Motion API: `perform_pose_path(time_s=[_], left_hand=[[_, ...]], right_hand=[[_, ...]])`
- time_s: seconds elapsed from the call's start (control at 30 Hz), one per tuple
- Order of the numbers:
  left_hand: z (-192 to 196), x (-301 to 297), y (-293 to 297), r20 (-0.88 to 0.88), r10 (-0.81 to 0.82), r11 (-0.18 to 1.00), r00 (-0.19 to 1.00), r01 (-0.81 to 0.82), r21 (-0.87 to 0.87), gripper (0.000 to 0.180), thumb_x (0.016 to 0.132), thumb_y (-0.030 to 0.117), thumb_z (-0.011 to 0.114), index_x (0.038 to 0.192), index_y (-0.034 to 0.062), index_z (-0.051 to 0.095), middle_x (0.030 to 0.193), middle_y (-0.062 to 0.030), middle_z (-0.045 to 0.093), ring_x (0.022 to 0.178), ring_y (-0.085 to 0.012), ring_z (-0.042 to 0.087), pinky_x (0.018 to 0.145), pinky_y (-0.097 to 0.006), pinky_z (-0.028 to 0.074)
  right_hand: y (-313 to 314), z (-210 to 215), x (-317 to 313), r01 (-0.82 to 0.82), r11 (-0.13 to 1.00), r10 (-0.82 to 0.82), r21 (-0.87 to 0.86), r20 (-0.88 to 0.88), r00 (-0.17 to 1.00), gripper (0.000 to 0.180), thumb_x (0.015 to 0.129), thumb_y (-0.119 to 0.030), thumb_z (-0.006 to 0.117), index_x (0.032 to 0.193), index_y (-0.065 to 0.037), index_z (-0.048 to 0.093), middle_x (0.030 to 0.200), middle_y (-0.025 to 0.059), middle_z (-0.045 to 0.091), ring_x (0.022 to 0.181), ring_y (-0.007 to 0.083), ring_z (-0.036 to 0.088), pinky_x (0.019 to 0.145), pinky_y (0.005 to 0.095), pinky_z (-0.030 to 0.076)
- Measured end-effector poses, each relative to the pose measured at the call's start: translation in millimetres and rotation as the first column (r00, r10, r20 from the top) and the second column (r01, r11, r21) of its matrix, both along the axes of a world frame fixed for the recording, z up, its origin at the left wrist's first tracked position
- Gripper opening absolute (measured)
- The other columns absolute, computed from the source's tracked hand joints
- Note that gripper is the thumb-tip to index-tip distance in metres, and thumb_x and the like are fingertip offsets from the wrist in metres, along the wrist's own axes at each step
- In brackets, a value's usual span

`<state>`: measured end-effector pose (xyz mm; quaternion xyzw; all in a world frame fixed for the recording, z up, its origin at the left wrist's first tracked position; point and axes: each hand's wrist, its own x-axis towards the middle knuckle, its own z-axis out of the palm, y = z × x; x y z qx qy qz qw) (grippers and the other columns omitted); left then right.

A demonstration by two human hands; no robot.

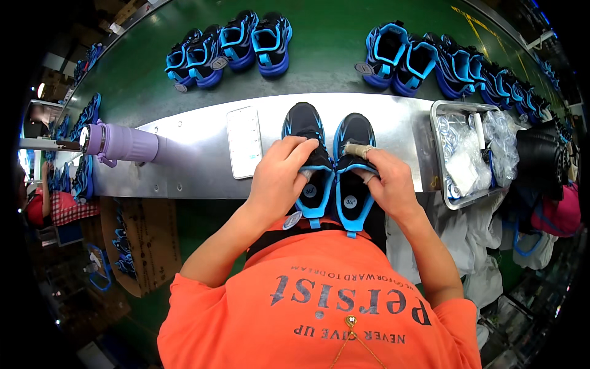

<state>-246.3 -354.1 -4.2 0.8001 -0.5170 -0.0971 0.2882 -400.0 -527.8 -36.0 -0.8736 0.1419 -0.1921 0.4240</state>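
Observation:
A pair of black sneakers with bright blue trim lies side by side before me, toes pointing away and openings toward my body. My left hand (276,175) is closed on the left sneaker (303,120), fingers over the tongue and thumb inside the collar. On the right sneaker (355,131), my right hand (393,181) grips the tongue area in the same way. Beige tape wraps one finger of that hand. From the left shoe hangs a grey oval tag (292,220). The fingertips inside both shoes are hidden.
Left of the shoes lie a white phone (244,142) and a purple bottle (132,142) on the metal ledge (200,144). A metal tray (437,163) holds plastic-wrapped pieces at right. More sneakers (270,43) stand on the green surface (326,49) beyond. An open carton (150,249) sits below left.

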Motion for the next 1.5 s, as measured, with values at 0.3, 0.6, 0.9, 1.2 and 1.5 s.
perform_pose_path(time_s=[0.3, 0.6, 0.9, 1.2, 1.5], left_hand=[[-8.6, -31.5, 3.7, 0.055, -0.040, 0.997, 0.998, 0.037, 0.070, 0.052, 0.066, -0.006, 0.067, 0.115, 0.0097, 0.066, 0.110, -0.0159, 0.060, 0.092, -0.0355, 0.062, 0.077, -0.042, 0.052], [-14.6, -47.6, 13.1, 0.407, -0.091, 0.991, 0.909, 0.044, 0.124, 0.044, 0.077, 0.002, 0.062, 0.120, 0.0091, 0.065, 0.123, -0.0211, 0.059, 0.090, -0.0310, 0.060, 0.076, -0.038, 0.048], [-27.3, -50.2, 7.3, 0.270, -0.021, 0.994, 0.963, -0.007, 0.105, 0.049, 0.075, -0.002, 0.064, 0.122, 0.0111, 0.064, 0.123, -0.0212, 0.057, 0.083, -0.0326, 0.062, 0.072, -0.038, 0.052], [-18.4, -39.9, 0.1, 0.243, -0.130, 0.972, 0.961, 0.075, 0.223, 0.046, 0.073, -0.003, 0.064, 0.114, 0.0182, 0.067, 0.117, -0.0169, 0.059, 0.079, -0.0331, 0.058, 0.071, -0.041, 0.049], [-18.7, -34.2, -0.1, 0.299, -0.275, 0.953, 0.914, 0.217, 0.212, 0.046, 0.072, 0.001, 0.063, 0.116, 0.0115, 0.066, 0.123, -0.0163, 0.059, 0.079, -0.0292, 0.061, 0.071, -0.039, 0.047]], right_hand=[[24.1, 22.5, -31.3, 0.033, 0.999, -0.036, -0.024, -0.136, 0.990, 0.057, 0.068, 0.010, 0.068, 0.120, -0.014, 0.066, 0.120, 0.0141, 0.060, 0.105, 0.0335, 0.063, 0.087, 0.0402, 0.054], [29.0, 6.7, -33.8, 0.019, 0.997, -0.030, -0.068, -0.163, 0.986, 0.067, 0.070, 0.011, 0.067, 0.133, -0.009, 0.054, 0.133, 0.0257, 0.048, 0.117, 0.0434, 0.055, 0.096, 0.0438, 0.050], [27.8, 2.5, -40.2, 0.057, 0.995, -0.065, -0.086, -0.090, 0.994, 0.059, 0.071, 0.009, 0.066, 0.127, -0.010, 0.061, 0.130, 0.0192, 0.053, 0.112, 0.0364, 0.059, 0.090, 0.0403, 0.054], [8.2, 7.4, -50.7, 0.024, 0.994, -0.013, 0.109, -0.102, 0.995, 0.054, 0.074, 0.012, 0.059, 0.121, -0.014, 0.064, 0.128, 0.0191, 0.056, 0.112, 0.0368, 0.059, 0.089, 0.0392, 0.053], [27.2, 1.3, -50.0, -0.046, 0.930, 0.010, -0.364, -0.101, 0.995, 0.042, 0.078, -0.001, 0.061, 0.121, -0.002, 0.060, 0.133, 0.0252, 0.051, 0.119, 0.0368, 0.056, 0.092, 0.0384, 0.054]])
